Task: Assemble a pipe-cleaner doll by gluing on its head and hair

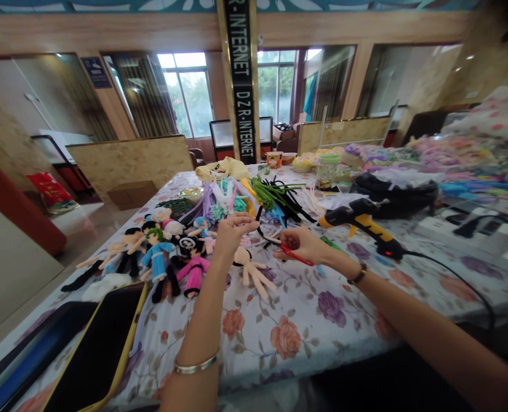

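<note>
My left hand (232,232) is raised over the floral tablecloth (288,320), its fingers pinched on a thin black pipe cleaner (260,224). My right hand (300,245) is closed on red-handled scissors (295,256), whose tip meets the black strand between my hands. A cream pipe-cleaner doll body (254,272) lies on the cloth just below my hands.
Several finished pipe-cleaner dolls (163,252) lie to the left. A heap of coloured pipe cleaners (254,197) sits behind. A yellow-black glue gun (361,223) with its cord lies to the right. A phone in a yellow case (103,343) rests near left.
</note>
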{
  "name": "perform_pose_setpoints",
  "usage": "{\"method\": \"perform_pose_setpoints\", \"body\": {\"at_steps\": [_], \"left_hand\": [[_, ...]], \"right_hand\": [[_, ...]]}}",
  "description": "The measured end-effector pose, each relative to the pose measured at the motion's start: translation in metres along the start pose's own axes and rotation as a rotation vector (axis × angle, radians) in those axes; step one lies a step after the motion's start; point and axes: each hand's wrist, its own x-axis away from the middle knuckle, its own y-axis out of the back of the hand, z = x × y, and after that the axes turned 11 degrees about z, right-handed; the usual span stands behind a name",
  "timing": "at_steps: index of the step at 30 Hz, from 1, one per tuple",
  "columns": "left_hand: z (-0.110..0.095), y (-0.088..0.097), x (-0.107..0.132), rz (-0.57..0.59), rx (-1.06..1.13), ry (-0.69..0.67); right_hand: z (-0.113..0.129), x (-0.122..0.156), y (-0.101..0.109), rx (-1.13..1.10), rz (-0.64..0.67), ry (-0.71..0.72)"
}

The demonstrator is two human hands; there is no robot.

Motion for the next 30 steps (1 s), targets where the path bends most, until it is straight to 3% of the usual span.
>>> {"method": "perform_pose_setpoints", "body": {"at_steps": [12, 30], "left_hand": [[-0.0006, -0.0006, -0.0004, -0.011, 0.013, 0.007], [-0.001, -0.0002, 0.0007, 0.009, 0.002, 0.005]], "right_hand": [[-0.0028, 0.0004, 0.0021, 0.09, 0.015, 0.0], [-0.0038, 0.0006, 0.0019, 0.033, 0.043, 0.018]]}}
